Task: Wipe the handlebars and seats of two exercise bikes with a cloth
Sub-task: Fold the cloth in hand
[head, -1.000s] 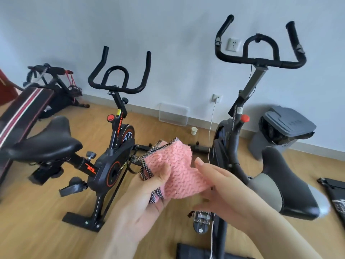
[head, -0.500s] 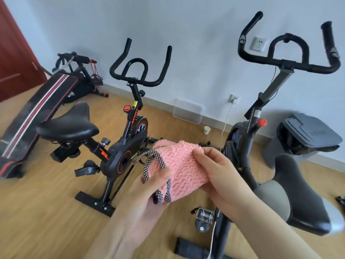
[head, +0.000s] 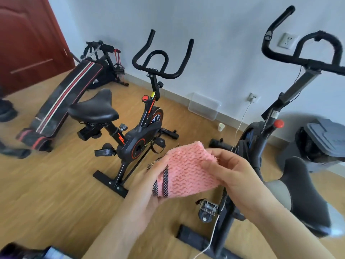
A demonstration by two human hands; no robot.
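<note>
Cloth (head: 188,174), pink with checked trim, gripped by both hands and touching neither bike. Left hand (head: 147,187) cupped beneath the trimmed end, thumb pressing on top; right hand (head: 237,176) pinching the opposite edge, fingers curled over it. Probably being folded into a pad for one-handed wiping.

Just right of the grip and lower, grey-and-black seat (head: 302,193) of the nearer bike, likely the easiest first target. Well above the grip, nearer handlebars (head: 298,57). Left of the grip and farther off, black seat (head: 95,107) of the orange-trimmed bike, with farther handlebars (head: 162,58) above it.

Beneath the grip, wood-look floor (head: 46,193), and a white cable (head: 242,118) trailing past toward a wall socket (head: 252,98). Beyond the grip, paper cup (head: 221,127) and clear box (head: 203,107). Off to the right, grey bin (head: 324,141). Far left, striped sit-up bench (head: 61,101), then red-brown door (head: 24,43) and pale wall (head: 214,34).
</note>
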